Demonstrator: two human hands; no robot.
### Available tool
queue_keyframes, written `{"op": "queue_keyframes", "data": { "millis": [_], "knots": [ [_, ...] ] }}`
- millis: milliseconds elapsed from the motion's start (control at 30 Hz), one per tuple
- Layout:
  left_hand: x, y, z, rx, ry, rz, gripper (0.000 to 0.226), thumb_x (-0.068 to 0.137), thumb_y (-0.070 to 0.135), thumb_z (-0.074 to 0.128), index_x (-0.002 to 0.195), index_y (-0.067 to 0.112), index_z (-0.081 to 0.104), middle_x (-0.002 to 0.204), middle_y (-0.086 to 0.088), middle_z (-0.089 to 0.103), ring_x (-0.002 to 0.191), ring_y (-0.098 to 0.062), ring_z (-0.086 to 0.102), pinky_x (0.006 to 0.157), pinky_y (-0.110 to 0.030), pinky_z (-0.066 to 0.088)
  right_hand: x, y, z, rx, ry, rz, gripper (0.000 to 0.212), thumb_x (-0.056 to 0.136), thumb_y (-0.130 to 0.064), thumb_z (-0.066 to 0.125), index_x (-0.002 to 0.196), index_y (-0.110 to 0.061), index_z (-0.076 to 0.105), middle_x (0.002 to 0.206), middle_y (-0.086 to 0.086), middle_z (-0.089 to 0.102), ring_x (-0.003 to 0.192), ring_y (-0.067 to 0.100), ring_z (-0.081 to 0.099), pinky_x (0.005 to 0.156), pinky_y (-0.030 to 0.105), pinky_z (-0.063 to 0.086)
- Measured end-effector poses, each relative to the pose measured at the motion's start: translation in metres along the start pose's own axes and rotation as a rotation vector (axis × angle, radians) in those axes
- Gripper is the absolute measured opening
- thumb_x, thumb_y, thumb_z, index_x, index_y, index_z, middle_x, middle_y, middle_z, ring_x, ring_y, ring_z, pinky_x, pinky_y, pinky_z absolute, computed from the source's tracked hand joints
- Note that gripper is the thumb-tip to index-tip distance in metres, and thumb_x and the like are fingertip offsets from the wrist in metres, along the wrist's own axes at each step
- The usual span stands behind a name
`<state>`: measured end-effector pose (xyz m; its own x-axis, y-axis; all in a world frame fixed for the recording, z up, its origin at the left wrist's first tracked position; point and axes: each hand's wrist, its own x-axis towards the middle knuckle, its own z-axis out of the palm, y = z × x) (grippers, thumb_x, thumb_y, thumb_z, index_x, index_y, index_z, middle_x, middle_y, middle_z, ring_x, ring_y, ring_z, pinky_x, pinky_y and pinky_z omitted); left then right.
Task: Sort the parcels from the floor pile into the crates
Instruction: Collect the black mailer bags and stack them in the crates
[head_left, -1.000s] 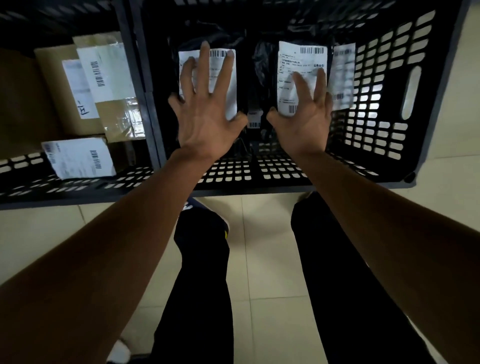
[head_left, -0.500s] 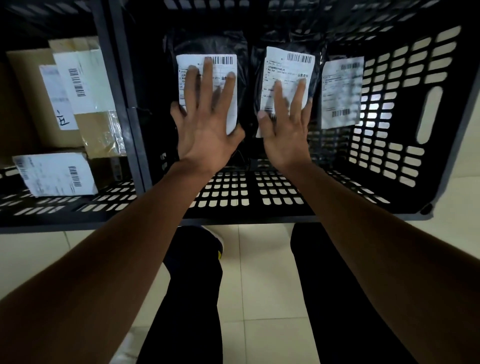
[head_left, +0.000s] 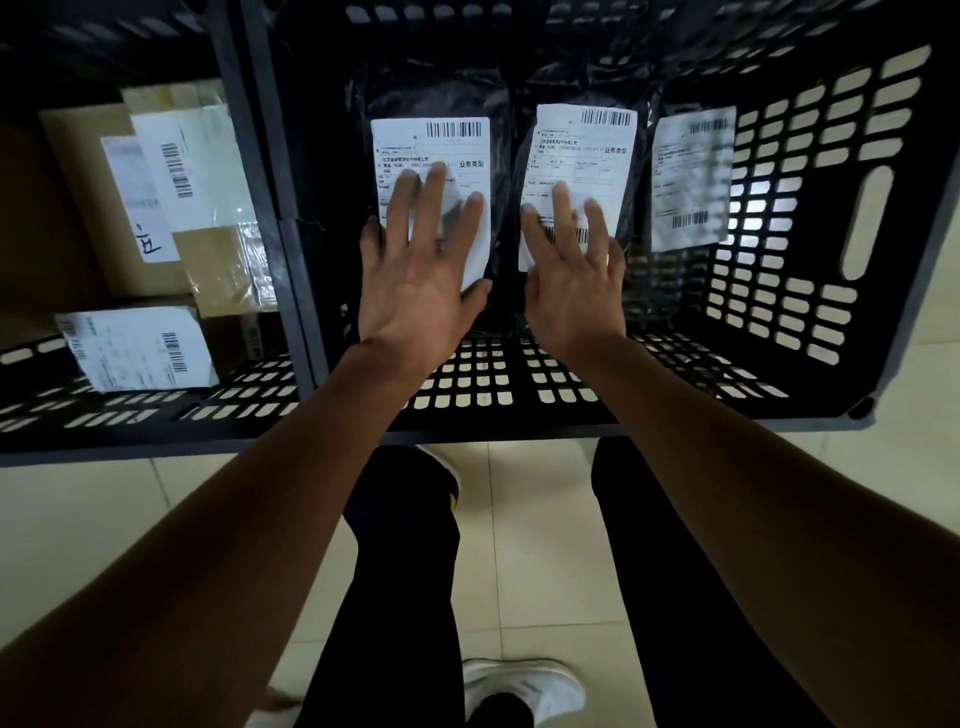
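step: settling parcels inside the black slotted plastic crate (head_left: 810, 218); looks like placing is nearly done.
left hand (head_left: 415, 280): fingers straight and apart, flat over the left black poly parcel with white label (head_left: 431, 140).
right hand (head_left: 574, 280): fingers spread, grip on nothing, over the middle black labelled parcel (head_left: 579, 150).
next: likely lift both hands clear toward 6 o'clock.
room: crate wall close at 3 o'clock; third labelled parcel (head_left: 691, 176) just beside.

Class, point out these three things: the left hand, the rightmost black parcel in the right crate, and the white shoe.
left hand (head_left: 415, 280), head view, back of the hand.
rightmost black parcel (head_left: 691, 176), head view, its white label.
white shoe (head_left: 524, 683), head view, upper of the toe.
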<state>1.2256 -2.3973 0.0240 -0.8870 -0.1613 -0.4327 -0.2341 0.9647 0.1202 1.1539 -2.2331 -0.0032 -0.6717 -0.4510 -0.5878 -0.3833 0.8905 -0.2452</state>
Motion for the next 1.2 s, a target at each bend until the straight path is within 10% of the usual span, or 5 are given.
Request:
{"op": "queue_keyframes", "data": {
  "millis": [533,1200],
  "knots": [
    [-0.013,0.008,-0.063,0.001,-0.222,-0.010,0.080,0.095,0.059,0.052,0.161,0.027,0.021,0.170,-0.010,0.008,0.157,-0.031,0.001,0.121,-0.066,0.010,-0.024,0.012,-0.059,0.100,-0.072,0.086,0.065,0.098,-0.026,0.052,0.158,-0.028,0.027,0.169,0.004,0.015,0.152,0.031,0.016,0.119,0.059,0.016],
    [-0.131,0.093,-0.347,-0.232,-0.188,0.199,0.053,0.103,0.034,0.051,0.153,0.022,0.043,0.157,-0.002,0.044,0.142,-0.028,0.040,0.111,-0.050,0.040,-0.270,-0.007,-0.266,0.370,0.117,0.294,0.061,0.089,-0.020,0.052,0.149,-0.025,0.040,0.151,0.003,0.047,0.139,0.034,0.039,0.111,0.057,0.032]
  ]
}}
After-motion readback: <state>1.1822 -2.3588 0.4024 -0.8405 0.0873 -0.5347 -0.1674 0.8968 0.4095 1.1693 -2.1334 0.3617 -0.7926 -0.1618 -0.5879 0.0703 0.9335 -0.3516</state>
